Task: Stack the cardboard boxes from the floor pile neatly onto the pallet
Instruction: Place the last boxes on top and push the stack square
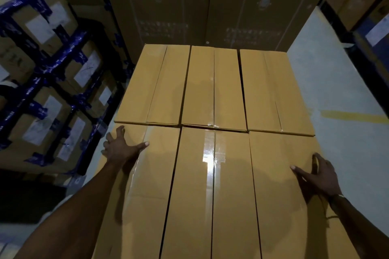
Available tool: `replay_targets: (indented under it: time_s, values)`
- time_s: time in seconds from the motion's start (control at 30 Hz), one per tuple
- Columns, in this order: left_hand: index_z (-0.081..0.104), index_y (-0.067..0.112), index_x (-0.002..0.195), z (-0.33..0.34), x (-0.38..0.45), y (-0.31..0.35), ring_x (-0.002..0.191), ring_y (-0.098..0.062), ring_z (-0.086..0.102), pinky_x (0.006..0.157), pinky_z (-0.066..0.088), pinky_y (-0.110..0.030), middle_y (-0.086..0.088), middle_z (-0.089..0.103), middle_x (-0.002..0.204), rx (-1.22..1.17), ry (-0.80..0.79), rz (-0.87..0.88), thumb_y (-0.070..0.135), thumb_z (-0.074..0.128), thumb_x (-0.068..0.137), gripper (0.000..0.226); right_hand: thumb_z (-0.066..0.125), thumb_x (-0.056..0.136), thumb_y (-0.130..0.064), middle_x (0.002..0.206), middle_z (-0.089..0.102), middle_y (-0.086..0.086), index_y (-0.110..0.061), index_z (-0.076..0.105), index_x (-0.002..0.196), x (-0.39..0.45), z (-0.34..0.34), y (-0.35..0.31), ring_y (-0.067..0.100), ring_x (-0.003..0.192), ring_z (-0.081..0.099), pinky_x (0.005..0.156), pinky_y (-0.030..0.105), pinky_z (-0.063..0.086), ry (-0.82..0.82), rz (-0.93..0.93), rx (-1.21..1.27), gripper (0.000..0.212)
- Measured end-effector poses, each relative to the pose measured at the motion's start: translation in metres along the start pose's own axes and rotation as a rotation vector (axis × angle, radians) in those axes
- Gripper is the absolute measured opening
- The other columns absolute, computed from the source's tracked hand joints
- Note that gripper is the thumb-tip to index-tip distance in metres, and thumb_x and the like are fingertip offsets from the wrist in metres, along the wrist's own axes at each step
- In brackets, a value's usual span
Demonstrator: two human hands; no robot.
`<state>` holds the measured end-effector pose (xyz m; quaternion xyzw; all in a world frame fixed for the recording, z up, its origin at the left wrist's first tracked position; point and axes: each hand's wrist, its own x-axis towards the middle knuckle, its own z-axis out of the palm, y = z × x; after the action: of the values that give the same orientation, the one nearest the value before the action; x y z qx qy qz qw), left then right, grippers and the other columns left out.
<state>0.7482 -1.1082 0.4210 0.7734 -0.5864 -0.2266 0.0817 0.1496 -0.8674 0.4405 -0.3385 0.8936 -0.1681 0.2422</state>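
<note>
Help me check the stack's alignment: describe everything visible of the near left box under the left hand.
The near left tan cardboard box is long and narrow, lying flat in the top layer, its length running away from the person. A clear tape strip runs along its top seam. The left hand presses on its far left corner with spread fingers. It sits against the near middle box; its far end meets the far left box.

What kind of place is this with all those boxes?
Most likely a warehouse or storeroom. Plain cardboard boxes lie in neat rows under the person's hands, more boxes wrapped in blue tape with paper labels are stacked high on the left, and the bare floor has a painted yellow line.
</note>
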Motion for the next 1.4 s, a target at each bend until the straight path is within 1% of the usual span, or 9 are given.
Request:
replay_targets:
  time_s: [0.17,0.27,0.4,0.5,0.67,0.8,1.03,1.2,1.4]
  values:
    - [0.009,0.042,0.157,-0.001,0.035,0.019,0.151,-0.05,0.015,0.112,0.021,-0.076,-0.02,0.004,0.169,-0.075,-0.005,0.012,0.083,0.083,0.049,0.137,0.071,0.05,-0.085,0.156,0.034,0.018,-0.021,0.027,0.158,0.044,0.002,-0.019,0.045,0.14,0.036,0.107,0.067,0.04,0.017,-0.054,0.021,0.133]
    - [0.005,0.048,0.157,-0.003,0.052,0.018,0.154,-0.047,0.008,0.112,0.018,-0.077,-0.012,-0.005,0.171,-0.111,-0.056,0.031,0.083,0.086,0.038,0.148,0.065,0.038,-0.098,0.152,0.037,0.014,-0.023,0.031,0.153,0.066,0.003,-0.031,0.042,0.138,0.037,0.105,0.065,0.042,0.035,-0.081,0.027,0.142]
    - [0.008,0.043,0.157,0.0,0.067,0.012,0.151,-0.051,0.01,0.109,0.024,-0.079,-0.011,-0.004,0.17,-0.108,-0.093,0.07,0.093,0.077,0.024,0.159,0.062,0.035,-0.1,0.151,0.034,0.013,-0.027,0.023,0.155,0.084,0.005,-0.039,0.044,0.138,0.037,0.104,0.067,0.043,0.015,-0.073,-0.034,0.146]
    - [0.012,0.04,0.158,0.002,0.072,0.011,0.151,-0.052,0.012,0.108,0.027,-0.079,-0.012,-0.004,0.169,-0.071,-0.119,0.064,0.099,0.07,0.018,0.162,0.062,0.039,-0.1,0.153,0.031,0.01,-0.034,0.023,0.154,0.092,0.008,-0.033,0.045,0.138,0.035,0.102,0.069,0.043,-0.01,-0.061,-0.075,0.139]
    - [0.013,0.039,0.157,-0.003,0.072,0.015,0.15,-0.052,0.012,0.108,0.028,-0.078,-0.011,-0.005,0.169,-0.07,-0.153,0.046,0.097,0.073,0.017,0.163,0.074,0.046,-0.085,0.156,0.029,0.014,-0.028,0.024,0.157,0.098,0.008,-0.033,0.047,0.14,0.034,0.104,0.069,0.041,-0.028,-0.066,-0.094,0.135]
    - [0.015,0.039,0.156,-0.002,0.075,0.011,0.149,-0.052,0.014,0.107,0.031,-0.077,-0.01,-0.004,0.168,-0.074,-0.144,0.058,0.093,0.079,0.021,0.159,0.067,0.029,-0.099,0.159,0.027,0.013,-0.033,0.023,0.157,0.116,0.009,-0.026,0.046,0.142,0.032,0.107,0.069,0.04,-0.062,-0.034,-0.101,0.151]
    - [0.023,0.03,0.159,0.004,0.07,0.019,0.15,-0.051,0.011,0.111,0.03,-0.073,-0.013,-0.002,0.168,-0.089,-0.07,0.075,0.057,0.097,0.047,0.137,0.066,0.022,-0.101,0.161,0.022,0.011,-0.035,0.021,0.158,0.118,0.012,-0.021,0.045,0.145,0.029,0.106,0.069,0.041,-0.035,-0.027,-0.079,0.157]
    - [0.028,0.023,0.158,0.005,0.073,0.017,0.15,-0.05,0.014,0.113,0.031,-0.068,-0.022,0.008,0.166,-0.089,-0.064,0.081,0.075,0.091,0.034,0.148,0.09,0.047,-0.072,0.164,0.019,0.011,-0.03,0.023,0.159,0.105,0.007,-0.036,0.043,0.148,0.024,0.109,0.071,0.036,-0.023,-0.049,-0.096,0.137]
    - [0.027,0.024,0.159,-0.001,0.069,0.02,0.151,-0.049,0.011,0.113,0.03,-0.069,-0.021,0.008,0.166,-0.125,-0.101,0.1,0.079,0.084,0.031,0.15,0.091,0.047,-0.071,0.16,0.024,0.015,-0.028,0.024,0.158,0.111,0.011,-0.031,0.047,0.144,0.028,0.106,0.072,0.039,-0.015,-0.057,-0.115,0.137]
